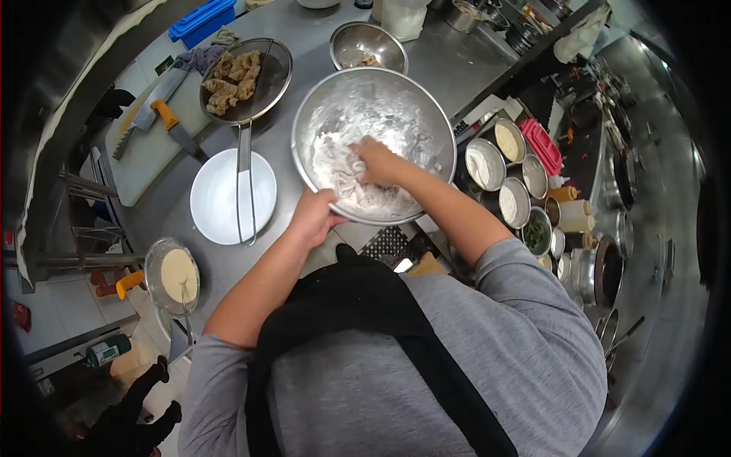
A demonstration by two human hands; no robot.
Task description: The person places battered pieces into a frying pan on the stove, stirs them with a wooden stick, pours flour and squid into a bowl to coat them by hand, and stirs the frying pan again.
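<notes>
A large steel mixing bowl (435,99) is tilted towards me, with white flour smeared over its inner wall. Flour-coated food pieces (339,164) lie heaped in its lower left part; their kind cannot be made out under the coating. My left hand (311,215) grips the bowl's near left rim, thumb on the edge and fingers beneath. Inside the bowl, my right hand (375,161) is curled into the floury pieces, its fingertips partly hidden by them.
Left stand a strainer (283,76) of brown fried pieces, a white bowl (205,198), a batter bowl (179,274) and a cutting board (145,167) with knives. A smaller steel bowl (388,46) stands behind. Several ingredient tubs (485,164) line the right. Someone's dark-clothed legs (137,404) show lower left.
</notes>
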